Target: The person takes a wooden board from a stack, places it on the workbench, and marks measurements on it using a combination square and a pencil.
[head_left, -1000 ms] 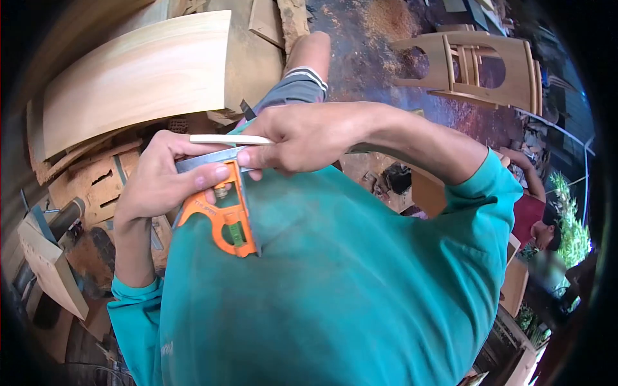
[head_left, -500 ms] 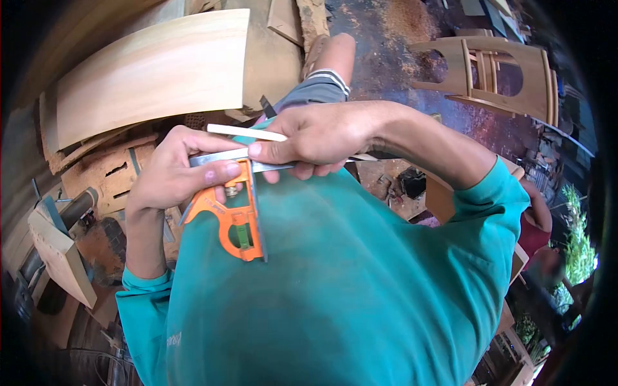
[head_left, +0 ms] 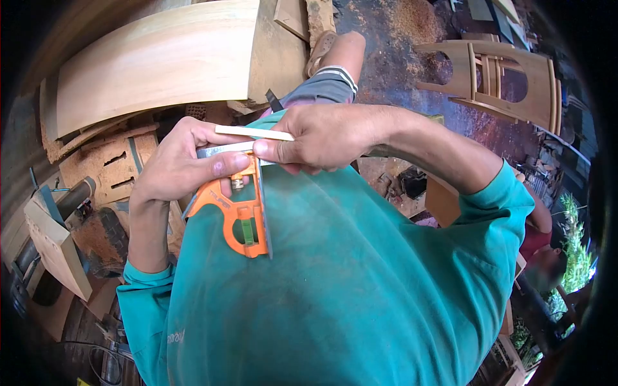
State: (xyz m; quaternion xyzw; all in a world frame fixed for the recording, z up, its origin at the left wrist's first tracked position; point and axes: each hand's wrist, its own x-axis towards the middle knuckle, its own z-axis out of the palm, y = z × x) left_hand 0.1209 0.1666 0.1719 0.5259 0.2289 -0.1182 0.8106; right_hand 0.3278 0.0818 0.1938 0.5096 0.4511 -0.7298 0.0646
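A combination square (head_left: 248, 222) with an orange head, a green level vial and a steel blade is held in front of the green shirt. My left hand (head_left: 177, 161) is closed on it, thumb pressing near the brass-coloured lock nut. My right hand (head_left: 328, 135) is closed at the other side, its thumb tip on the steel blade near the head. A thin pale wooden strip (head_left: 248, 132) runs above the blade, from my left fingers into my right hand's grip. The blade's far part is hidden behind my right hand.
A large pale board (head_left: 161, 58) lies on the bench at upper left. A slotted, dust-covered wooden piece (head_left: 116, 168) and a wood block (head_left: 58, 248) are at left. A wooden frame with cut-outs (head_left: 496, 80) stands on the floor at upper right. Another person (head_left: 537, 219) is at far right.
Less of the steel blade shows between and beyond my hands now. My hands, the square and the strip have shifted slightly right in view, as the surroundings have too.
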